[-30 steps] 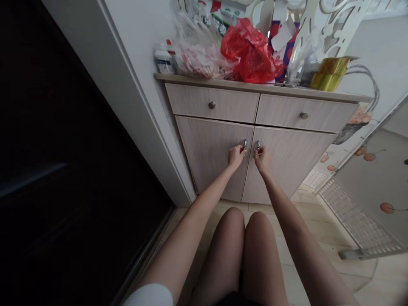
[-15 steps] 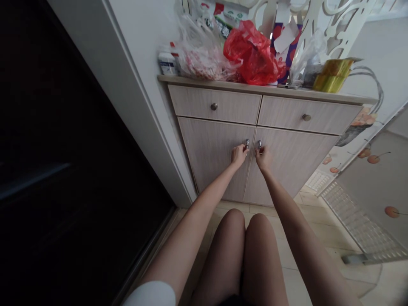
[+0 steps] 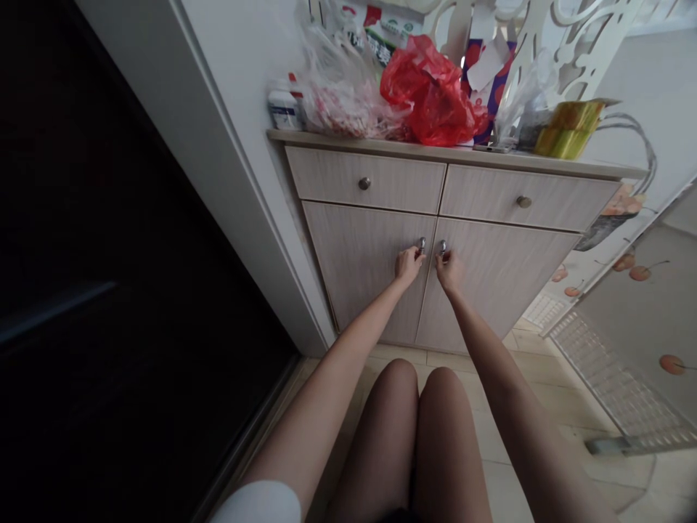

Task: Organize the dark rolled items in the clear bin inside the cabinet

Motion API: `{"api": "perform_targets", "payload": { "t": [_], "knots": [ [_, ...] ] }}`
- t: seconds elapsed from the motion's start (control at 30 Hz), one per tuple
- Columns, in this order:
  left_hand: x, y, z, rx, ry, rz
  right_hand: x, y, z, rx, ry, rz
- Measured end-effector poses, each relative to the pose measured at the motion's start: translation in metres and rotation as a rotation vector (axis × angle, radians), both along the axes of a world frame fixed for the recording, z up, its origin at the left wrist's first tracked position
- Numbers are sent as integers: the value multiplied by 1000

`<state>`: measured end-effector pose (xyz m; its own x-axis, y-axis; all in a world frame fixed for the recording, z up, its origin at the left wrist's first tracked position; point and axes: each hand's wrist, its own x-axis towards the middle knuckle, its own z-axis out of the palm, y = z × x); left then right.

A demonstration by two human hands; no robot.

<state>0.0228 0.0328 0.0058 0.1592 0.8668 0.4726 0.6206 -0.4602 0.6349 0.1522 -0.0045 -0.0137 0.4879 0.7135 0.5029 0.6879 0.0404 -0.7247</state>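
A pale wood-grain cabinet stands in front of me, with its left door (image 3: 359, 254) and right door (image 3: 506, 269) both closed. My left hand (image 3: 408, 264) is closed round the lower part of the metal door handle (image 3: 422, 242) on the left door. On the right door, my right hand (image 3: 449, 272) grips the matching handle (image 3: 443, 247) in the same way. The fingers hide the lower ends of both handles. Above the doors are a left drawer (image 3: 403, 178) and a right drawer (image 3: 484, 205), each shut and fitted with a round knob.
Along the cabinet top (image 3: 566, 165) lie a white bottle (image 3: 284, 110), a clear plastic bag (image 3: 340, 94), a red plastic bag (image 3: 425, 94) and yellow tape rolls (image 3: 569, 131). A dark door (image 3: 136, 290) is at left. My knees (image 3: 400, 385) are close to the cabinet.
The view has shifted very slightly. Both hands stay on the handles, and the cabinet doors remain closed.
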Motion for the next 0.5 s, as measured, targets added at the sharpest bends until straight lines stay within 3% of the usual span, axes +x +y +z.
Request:
{"api": "perform_targets", "payload": {
  "t": [0.33, 0.5],
  "knots": [
    [3, -6, -5, 33, -13, 24, -6, -5, 5, -88, -8, -32],
    [0, -8, 3, -15, -6, 9, -1, -3, 8, -120, -43, -3]
  ]
}}
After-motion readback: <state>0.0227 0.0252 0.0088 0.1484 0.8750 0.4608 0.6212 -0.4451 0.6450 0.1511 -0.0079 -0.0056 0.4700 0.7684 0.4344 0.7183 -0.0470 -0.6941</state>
